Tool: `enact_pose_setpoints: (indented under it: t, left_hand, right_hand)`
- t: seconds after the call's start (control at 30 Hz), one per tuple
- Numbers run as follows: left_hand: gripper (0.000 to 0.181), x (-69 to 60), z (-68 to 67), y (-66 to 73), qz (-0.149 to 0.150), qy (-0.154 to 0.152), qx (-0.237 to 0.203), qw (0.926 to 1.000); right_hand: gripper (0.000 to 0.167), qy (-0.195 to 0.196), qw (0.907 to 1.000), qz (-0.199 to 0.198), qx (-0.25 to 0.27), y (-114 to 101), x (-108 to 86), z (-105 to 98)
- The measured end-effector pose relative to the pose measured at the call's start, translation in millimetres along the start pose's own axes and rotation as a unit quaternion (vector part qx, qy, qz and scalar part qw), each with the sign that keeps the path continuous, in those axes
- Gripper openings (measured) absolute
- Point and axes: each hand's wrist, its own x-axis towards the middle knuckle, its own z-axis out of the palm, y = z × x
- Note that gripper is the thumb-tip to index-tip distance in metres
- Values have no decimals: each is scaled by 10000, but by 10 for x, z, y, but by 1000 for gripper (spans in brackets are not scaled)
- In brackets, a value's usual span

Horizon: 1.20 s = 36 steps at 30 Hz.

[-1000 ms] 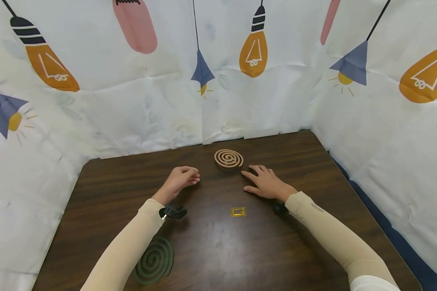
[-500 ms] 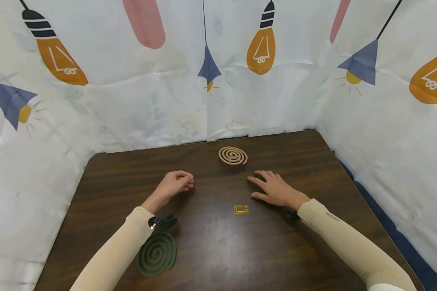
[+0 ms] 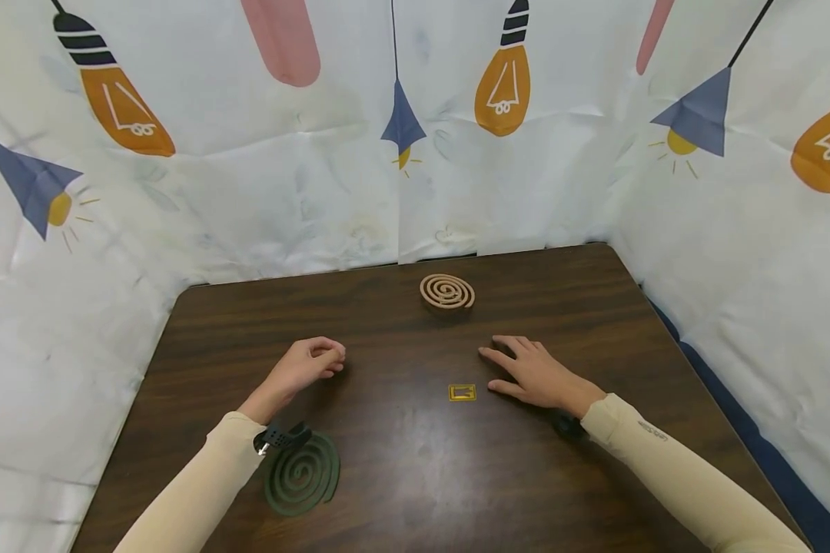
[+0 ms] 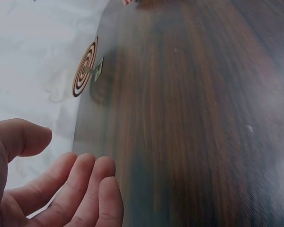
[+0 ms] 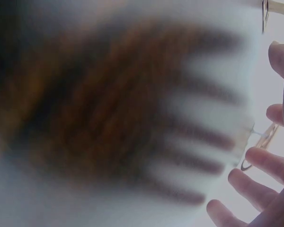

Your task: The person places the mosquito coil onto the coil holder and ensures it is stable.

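Note:
A tan mosquito coil [image 3: 446,292] is raised above the far part of the table on a small metal stand [image 4: 99,69], which shows beneath it in the left wrist view. My left hand [image 3: 309,364] is held loosely curved to the left of this coil; its thumb and fingers hold nothing. With fingers spread, my right hand [image 3: 536,374] is low over the table, nearer to me and right of the coil. A thin gold rectangular piece [image 3: 462,392] with a cut-out lies between the hands. Below my left wrist lies a green mosquito coil [image 3: 302,472], partly covered by the wristband.
The dark wood table [image 3: 415,491] has a glossy top. White cloth [image 3: 283,192] printed with lamps and bulbs hangs along its back and sides. A blue strip [image 3: 740,430] shows past the right table edge.
Both hands have drawn back from the tan coil and moved apart, the left one leftward, the right one rightward. The view has shifted slightly. Both coils and the gold piece stay in place.

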Motion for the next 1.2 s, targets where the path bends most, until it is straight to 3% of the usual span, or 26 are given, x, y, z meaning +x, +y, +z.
enact_pose_setpoints:
  t: [0.63, 0.93, 1.2]
  left_hand:
    - [42, -497, -218, -353, -246, 116, 613, 9978]
    - [40, -618, -243, -502, 12, -116, 1465, 9891]
    - [43, -658, -249, -592, 273, -417, 1622, 9855]
  right_hand:
    - [68, -39, 9992, -145, -375, -148, -184, 72]
    - [66, 81, 9985, -324, -437, -217, -258, 82]
    - [66, -57, 9988, -333, -357, -252, -288, 102]
